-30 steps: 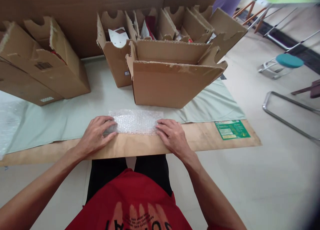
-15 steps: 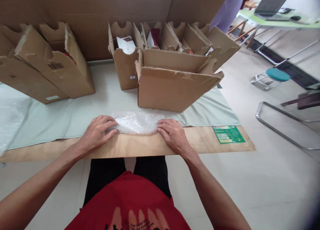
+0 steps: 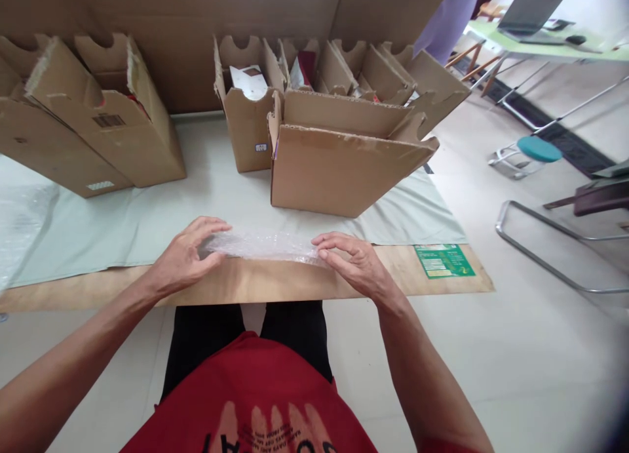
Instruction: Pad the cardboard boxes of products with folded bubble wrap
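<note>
A narrow strip of clear bubble wrap lies across the front of the table, partly over the pale green cloth and the wooden edge. At its left end is my left hand, thumb and fingers spread apart with the wrap's end between them. My right hand pinches the right end between thumb and fingertips. Whether anything is inside the wrap cannot be made out.
Behind the wrap stands a wide open cardboard box, with a narrower carton beside it. More tall cartons stand at left. A green label sits on the wooden edge. A teal stool is off to the right.
The bubble wrap looks narrower and more folded, its flat top no longer facing up. My left fingers have opened wider, and my right hand has shifted slightly right.
</note>
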Tool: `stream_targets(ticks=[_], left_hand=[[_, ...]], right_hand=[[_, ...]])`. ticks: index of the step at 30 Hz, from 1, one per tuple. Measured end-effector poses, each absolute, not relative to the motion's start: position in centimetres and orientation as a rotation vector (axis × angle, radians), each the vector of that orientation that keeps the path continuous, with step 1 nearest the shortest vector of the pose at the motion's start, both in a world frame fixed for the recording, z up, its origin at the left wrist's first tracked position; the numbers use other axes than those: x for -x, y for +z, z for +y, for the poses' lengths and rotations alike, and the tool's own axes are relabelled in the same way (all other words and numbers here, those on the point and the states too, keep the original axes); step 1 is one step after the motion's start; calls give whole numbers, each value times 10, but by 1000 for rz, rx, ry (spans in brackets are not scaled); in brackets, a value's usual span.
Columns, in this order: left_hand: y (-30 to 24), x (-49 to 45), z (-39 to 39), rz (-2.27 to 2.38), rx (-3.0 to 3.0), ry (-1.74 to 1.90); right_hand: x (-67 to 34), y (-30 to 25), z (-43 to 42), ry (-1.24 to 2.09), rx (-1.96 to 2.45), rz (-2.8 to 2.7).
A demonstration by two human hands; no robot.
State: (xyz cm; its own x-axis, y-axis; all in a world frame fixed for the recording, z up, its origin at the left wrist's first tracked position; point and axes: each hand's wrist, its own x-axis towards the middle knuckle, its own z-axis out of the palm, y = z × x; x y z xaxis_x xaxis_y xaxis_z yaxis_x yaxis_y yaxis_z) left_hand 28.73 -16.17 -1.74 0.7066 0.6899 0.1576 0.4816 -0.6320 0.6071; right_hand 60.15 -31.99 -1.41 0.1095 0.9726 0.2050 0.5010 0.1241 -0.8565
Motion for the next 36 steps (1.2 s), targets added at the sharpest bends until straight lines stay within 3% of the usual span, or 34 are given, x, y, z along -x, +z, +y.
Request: stream_targets(ticks=[7,19,28,32,36], left_hand=[[10,-299,-185,662,-2534,601],[-11,-354,-195,425,-2869,581],[41,-345,-171,883,-2317,308],[36,-340,-153,1017,-2215,264],[-5,-337,-132,1088,-2173,219]], right_hand=[[-599,-14,-320,726,1450,-1565],[-597,-12,-323,748,1392,-1619],[-606,-12,-319,670,1416,-1114],[-608,-19,-300,514,1461,-1120],[-601,-34,-302,93,1672,-1280]])
